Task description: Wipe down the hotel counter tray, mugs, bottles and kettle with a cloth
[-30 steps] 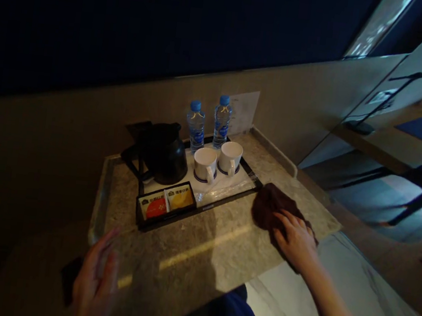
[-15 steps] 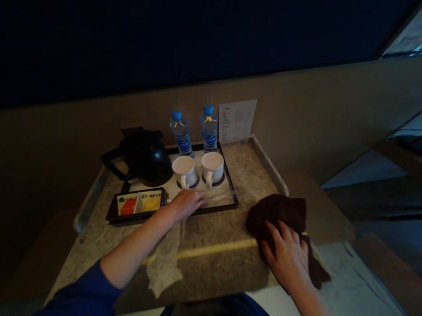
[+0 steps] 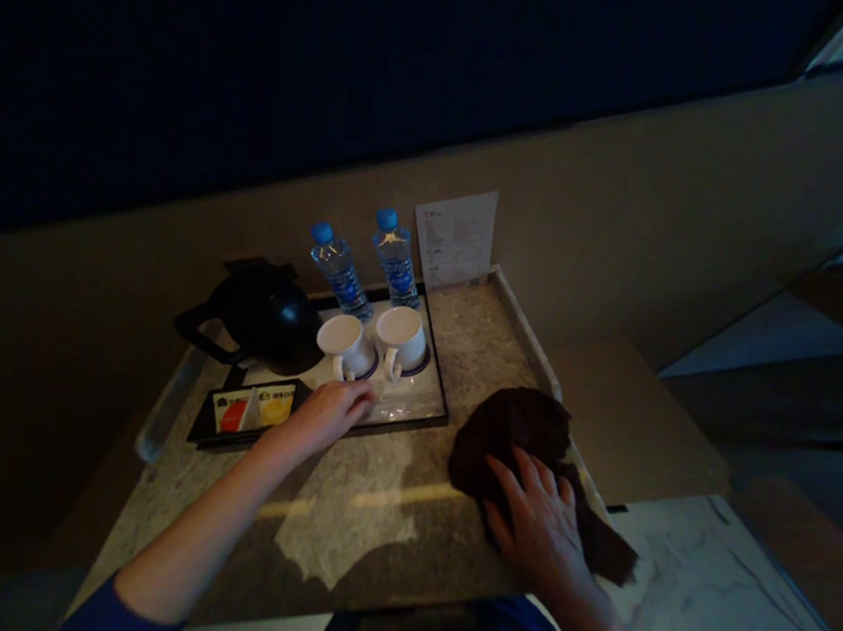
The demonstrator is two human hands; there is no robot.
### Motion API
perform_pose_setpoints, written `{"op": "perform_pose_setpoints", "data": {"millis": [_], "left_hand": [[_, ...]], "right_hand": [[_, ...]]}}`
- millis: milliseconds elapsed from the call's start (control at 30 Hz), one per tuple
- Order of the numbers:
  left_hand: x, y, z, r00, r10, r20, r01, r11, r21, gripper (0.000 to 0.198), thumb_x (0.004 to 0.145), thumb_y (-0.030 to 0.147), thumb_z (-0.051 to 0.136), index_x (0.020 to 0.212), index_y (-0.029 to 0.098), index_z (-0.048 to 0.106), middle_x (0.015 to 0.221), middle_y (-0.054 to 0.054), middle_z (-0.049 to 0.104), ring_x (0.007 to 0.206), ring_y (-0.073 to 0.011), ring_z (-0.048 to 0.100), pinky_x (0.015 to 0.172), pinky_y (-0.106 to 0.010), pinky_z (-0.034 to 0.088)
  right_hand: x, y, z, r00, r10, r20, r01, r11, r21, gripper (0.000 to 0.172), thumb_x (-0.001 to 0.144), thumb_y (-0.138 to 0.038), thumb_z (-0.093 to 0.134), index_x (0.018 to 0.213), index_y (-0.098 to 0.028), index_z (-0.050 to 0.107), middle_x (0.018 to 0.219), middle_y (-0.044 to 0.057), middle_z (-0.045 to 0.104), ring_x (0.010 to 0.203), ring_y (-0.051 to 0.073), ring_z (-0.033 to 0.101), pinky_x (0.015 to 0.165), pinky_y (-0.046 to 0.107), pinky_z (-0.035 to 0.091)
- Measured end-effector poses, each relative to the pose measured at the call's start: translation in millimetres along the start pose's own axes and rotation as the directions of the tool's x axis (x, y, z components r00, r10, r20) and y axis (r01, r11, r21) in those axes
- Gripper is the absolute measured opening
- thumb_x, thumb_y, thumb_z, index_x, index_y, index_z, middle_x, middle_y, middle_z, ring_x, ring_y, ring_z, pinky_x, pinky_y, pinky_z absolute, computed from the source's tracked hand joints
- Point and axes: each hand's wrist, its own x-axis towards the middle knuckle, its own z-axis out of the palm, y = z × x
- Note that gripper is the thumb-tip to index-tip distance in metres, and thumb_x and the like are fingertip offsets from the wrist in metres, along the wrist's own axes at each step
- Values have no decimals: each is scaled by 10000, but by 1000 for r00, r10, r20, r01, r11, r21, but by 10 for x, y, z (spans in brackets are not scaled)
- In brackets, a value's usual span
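My right hand (image 3: 540,514) rests with spread fingers on a crumpled dark brown cloth (image 3: 510,435) at the right side of the stone-patterned tabletop (image 3: 375,471). My left hand (image 3: 328,411) is over the front edge of a black-rimmed tray (image 3: 410,422), its fingers bent and close together; whether it pinches something there is hidden. Just behind it stand two white cups, one on the left (image 3: 347,343) and one on the right (image 3: 401,338). Clear plastic or a glossy sheet (image 3: 404,404) shines on the tray in front of the right cup.
Two blue-capped water bottles (image 3: 343,272) (image 3: 398,261) stand behind the cups. A black kettle (image 3: 263,314) is at the tray's left, with a black box of red and yellow packets (image 3: 252,413) before it. A printed card (image 3: 456,239) leans on the wall.
The view has shifted, so the tray and table appear further left. The brown cloth and my right hand have come closer to the tray. My left hand has drawn slightly leftward from the cups.
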Motion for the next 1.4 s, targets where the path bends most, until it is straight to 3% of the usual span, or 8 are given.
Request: {"op": "perform_pose_setpoints", "data": {"millis": [233,400,567,667,833,1033,1200,1400], "left_hand": [[85,11,142,1000,-8,5,8,999,-44,117,854,145,531,798,172,630,840,-67,696,802,-216,653,725,-299,460],[-141,81,-53,975,-89,-203,54,984,-172,214,929,307,458,906,167,619,880,-87,703,803,-219,669,736,-327,495],[-627,97,-219,685,-486,-543,-83,688,-721,252,832,425,645,893,182,616,744,-19,721,673,-175,703,653,-259,570],[-850,94,-128,526,-653,-544,-204,524,-827,306,764,419,734,928,177,645,741,-2,727,615,-153,696,636,-240,589],[-1175,73,72,368,-789,-491,-234,433,-871,323,712,406,790,884,163,663,696,-13,724,575,-153,685,605,-247,599],[-1532,71,213,157,-919,-361,-293,305,-906,385,615,369,858,850,176,623,675,-8,721,543,-151,674,575,-230,587],[-1481,155,372,207,-949,-236,-299,169,-939,440,606,404,861,858,161,595,694,-30,727,571,-159,685,613,-248,593],[-1217,380,362,439,-882,-172,-272,52,-961,509,654,454,827,993,156,591,735,-46,738,618,-166,701,622,-242,589]], "right_hand": [[113,66,35,996,-80,44,74,990,123,396,857,-226,548,1248,-193,599,1306,180,547,1202,344,508,937,530,426],[209,215,-87,985,-148,84,126,966,225,480,833,-358,645,1281,-200,580,1301,177,575,1179,355,543,922,542,464],[815,296,-417,960,-249,125,197,924,328,322,963,-267,483,1259,-191,583,1124,98,670,1002,222,629,847,360,532],[1366,65,-443,874,-433,220,388,895,218,199,943,-204,507,1053,-179,670,998,93,685,972,259,633,788,364,541],[1931,-502,-142,596,-578,558,611,777,153,229,888,-61,495,1015,-130,672,993,132,699,921,284,693,712,358,561],[2064,-665,62,500,-580,643,652,741,161,249,868,-23,471,961,-88,693,969,165,721,890,287,715,696,328,549],[2033,-579,-103,519,-584,624,631,754,182,229,929,-95,432,946,-134,657,847,106,720,792,218,711,633,257,480],[1924,-386,-332,644,-652,399,168,630,758,104,887,-221,543,798,-168,553,658,-18,569,584,100,532,557,203,379]]}}
